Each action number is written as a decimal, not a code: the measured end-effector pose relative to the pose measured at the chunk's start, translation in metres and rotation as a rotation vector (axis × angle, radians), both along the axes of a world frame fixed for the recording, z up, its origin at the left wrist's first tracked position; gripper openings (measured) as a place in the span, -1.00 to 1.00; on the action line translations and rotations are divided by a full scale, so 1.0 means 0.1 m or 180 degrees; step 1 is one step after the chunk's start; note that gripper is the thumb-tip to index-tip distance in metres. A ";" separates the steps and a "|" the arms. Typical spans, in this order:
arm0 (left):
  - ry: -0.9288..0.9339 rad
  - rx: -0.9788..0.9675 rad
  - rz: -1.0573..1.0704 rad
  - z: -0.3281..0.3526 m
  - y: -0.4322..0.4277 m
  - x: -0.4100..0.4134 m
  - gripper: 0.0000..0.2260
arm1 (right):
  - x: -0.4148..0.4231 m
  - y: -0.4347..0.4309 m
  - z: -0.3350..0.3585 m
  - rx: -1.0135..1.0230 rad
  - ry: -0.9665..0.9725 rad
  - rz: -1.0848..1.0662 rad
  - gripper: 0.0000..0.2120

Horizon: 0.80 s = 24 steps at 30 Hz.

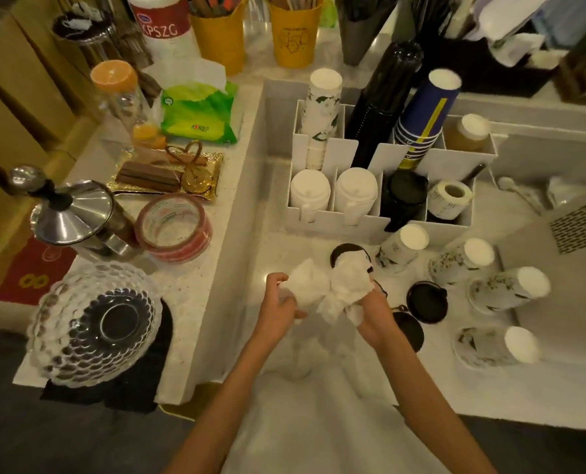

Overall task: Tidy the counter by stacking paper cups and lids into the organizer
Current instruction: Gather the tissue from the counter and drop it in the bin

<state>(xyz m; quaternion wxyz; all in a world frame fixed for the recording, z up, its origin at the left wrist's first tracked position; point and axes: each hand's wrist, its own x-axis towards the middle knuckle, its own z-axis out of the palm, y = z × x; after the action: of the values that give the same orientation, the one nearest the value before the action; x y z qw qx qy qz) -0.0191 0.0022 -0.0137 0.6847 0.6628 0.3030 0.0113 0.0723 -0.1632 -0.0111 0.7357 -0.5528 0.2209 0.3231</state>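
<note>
Glass bowl (91,323) sits upside down at near left, with a steel French press (76,217) and a roll of red tape (175,227) just beyond it on the raised white ledge. Farther left: green tissue pack (199,112), yellow holders (296,32) with sticks. Centre near: left hand (281,307) and right hand (375,318) both clamped on one crumpled white tissue (326,289), held between them above the white speckled counter (455,388). White organizer (339,220) stands just beyond the hands; front slots hold white lids (310,191) and black lids (406,191), back slots hold floral cups (322,107), a black stack and blue cups (425,118). A label roll (450,196) fills the right front slot. Right of the hands: loose black lids (426,301) flat on the counter, then four floral paper cups (508,290) upside down, near the organizer, not in it. Dim warm light.
</note>
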 end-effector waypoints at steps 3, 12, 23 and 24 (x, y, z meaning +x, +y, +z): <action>-0.0197 -0.0183 -0.0298 0.15 -0.05 -0.04 -0.70 | -0.23 0.06 0.01 0.0654 0.0165 -0.0456 -0.59; -0.0003 -0.0865 -0.0714 0.34 -0.13 -0.21 -0.71 | -0.68 0.29 -0.01 0.0360 -0.0208 -0.0672 -0.70; 0.0103 -0.0288 -0.0709 0.25 -0.11 -0.40 -0.71 | -1.23 0.13 0.11 -0.0404 -0.0868 0.1514 -0.48; 0.0128 -0.0274 -0.0782 0.23 -0.10 -0.41 -0.73 | -1.20 0.05 0.16 -0.0548 -0.1006 0.1740 -0.51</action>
<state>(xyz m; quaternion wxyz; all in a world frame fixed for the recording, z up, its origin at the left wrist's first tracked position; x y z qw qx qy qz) -0.0606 -0.0083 0.0089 0.7025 0.6650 0.2334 -0.0990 -0.0474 -0.1584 0.0045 0.5974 -0.6951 -0.0262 0.3991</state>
